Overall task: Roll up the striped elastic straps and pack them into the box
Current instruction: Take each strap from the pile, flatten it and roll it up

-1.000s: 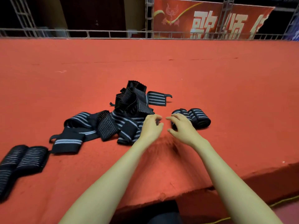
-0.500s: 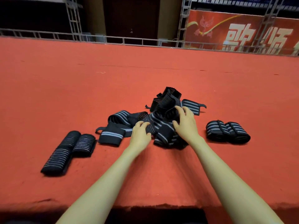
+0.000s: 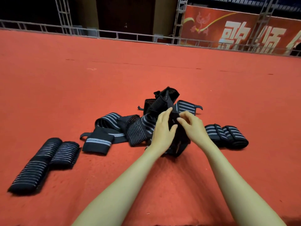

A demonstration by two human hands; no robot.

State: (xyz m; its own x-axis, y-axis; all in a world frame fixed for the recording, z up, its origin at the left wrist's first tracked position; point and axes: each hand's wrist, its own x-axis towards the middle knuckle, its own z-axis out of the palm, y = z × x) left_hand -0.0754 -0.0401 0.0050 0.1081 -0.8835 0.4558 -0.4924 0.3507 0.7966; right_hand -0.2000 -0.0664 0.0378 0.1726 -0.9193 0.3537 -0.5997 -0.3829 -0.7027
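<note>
A tangled pile of black elastic straps with grey stripes (image 3: 130, 128) lies on the red carpet in the middle. My left hand (image 3: 162, 132) grips one strap (image 3: 175, 121) from the pile, lifted a little off the carpet. My right hand (image 3: 191, 126) pinches the same strap's upper end. Two rolled straps (image 3: 226, 134) lie side by side at the right. Several more rolled straps (image 3: 45, 160) lie at the left. No box is in view.
The red carpeted platform (image 3: 146, 70) stretches far back to a metal railing (image 3: 130, 36). A red banner with white characters (image 3: 244, 33) hangs at the back right. The platform's front edge runs along the bottom of the frame.
Both hands have moved from the carpet into the pile and taken hold of one strap, lifting it. The camera has swung left, bringing the left rolls into fuller view.
</note>
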